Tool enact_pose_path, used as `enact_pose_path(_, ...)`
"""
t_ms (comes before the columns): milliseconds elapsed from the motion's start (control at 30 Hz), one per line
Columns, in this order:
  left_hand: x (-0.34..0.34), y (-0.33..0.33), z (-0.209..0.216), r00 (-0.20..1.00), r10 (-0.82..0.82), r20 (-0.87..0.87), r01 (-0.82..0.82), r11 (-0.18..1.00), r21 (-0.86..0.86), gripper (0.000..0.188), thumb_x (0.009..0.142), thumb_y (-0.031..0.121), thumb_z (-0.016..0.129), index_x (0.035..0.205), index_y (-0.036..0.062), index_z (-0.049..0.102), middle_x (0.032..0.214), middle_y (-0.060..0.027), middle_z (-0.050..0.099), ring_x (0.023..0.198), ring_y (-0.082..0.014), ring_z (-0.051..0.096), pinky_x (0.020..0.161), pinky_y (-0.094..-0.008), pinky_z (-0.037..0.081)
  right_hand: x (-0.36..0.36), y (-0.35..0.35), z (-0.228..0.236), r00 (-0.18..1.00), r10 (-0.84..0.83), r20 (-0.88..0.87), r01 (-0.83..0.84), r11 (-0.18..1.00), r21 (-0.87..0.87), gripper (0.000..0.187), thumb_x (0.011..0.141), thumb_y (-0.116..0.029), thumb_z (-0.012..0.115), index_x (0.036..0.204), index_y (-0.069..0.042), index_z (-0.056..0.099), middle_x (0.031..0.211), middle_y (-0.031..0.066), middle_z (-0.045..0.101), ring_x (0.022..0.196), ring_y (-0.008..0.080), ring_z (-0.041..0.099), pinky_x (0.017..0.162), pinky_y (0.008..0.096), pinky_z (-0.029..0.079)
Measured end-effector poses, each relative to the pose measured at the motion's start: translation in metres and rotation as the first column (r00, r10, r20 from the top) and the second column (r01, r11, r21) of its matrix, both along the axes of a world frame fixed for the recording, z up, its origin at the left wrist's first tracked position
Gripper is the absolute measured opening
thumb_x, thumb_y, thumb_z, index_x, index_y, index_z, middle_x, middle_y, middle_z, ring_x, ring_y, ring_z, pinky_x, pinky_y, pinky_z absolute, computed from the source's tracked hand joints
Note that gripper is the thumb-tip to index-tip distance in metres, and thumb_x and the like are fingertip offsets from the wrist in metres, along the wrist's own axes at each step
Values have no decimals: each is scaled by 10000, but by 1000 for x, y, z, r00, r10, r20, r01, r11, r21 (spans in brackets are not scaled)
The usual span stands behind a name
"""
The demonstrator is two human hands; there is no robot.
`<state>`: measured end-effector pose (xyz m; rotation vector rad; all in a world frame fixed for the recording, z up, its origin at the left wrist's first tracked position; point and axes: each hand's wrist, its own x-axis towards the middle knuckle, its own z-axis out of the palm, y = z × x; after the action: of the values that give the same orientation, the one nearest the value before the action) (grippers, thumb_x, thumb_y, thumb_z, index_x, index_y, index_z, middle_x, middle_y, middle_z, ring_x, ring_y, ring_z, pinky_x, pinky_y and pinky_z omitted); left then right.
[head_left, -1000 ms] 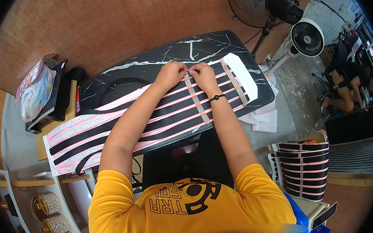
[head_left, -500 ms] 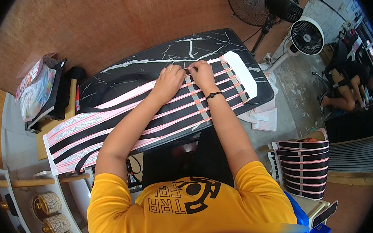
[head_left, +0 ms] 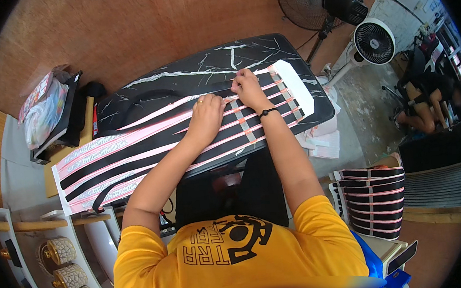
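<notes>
A long pink-and-white card sheet (head_left: 93, 157) lies across the black marbled table. Several black straps (head_left: 107, 163) run lengthwise along it, loose and bent at the left end. Strips of greyish tape (head_left: 244, 122) cross the straps toward the right, near the sheet's white end (head_left: 296, 87). My left hand (head_left: 208, 116) rests on the sheet left of the inner tape strip, fingers laid over the straps. Over the far edge, my right hand (head_left: 248, 88) pinches a black strap; its fingertips partly hide the grip.
A bag-topped black box (head_left: 68, 116) stands at the table's left. Two fans (head_left: 374, 40) are beyond the right corner. A stack of similar strapped sheets (head_left: 373, 203) sits at the right. Another person (head_left: 427, 101) sits farther off; lidded jars (head_left: 70, 278) stand lower left.
My left hand has come nearer to me, off the far edge onto the straps. My right hand has shifted slightly away from me along the far edge.
</notes>
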<state>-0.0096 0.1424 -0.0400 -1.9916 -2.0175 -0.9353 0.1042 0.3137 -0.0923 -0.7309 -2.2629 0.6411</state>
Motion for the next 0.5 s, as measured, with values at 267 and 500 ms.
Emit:
enact_pose_path(267,10,-33,4,995,65,74,-61,997,-56,79,867,91,644,899,25,614,901,-154,595,891,-346,571,806,-446,462,24,-3,17,950,160,-270,-221,951,-216,145,826,-98,708,948,-21,716,1258,193,563,1131,306,597,911,365,511)
enact_pose_path(500,32,-40,0,992,-3,128,2,1000,8,77,873,62,627,902,4,587,897,-168,588,868,-375,561,778,-472,456,33,-24,10,997,70,22,-71,996,56,126,857,-103,651,851,20,681,1198,192,576,1096,374,558,962,416,445)
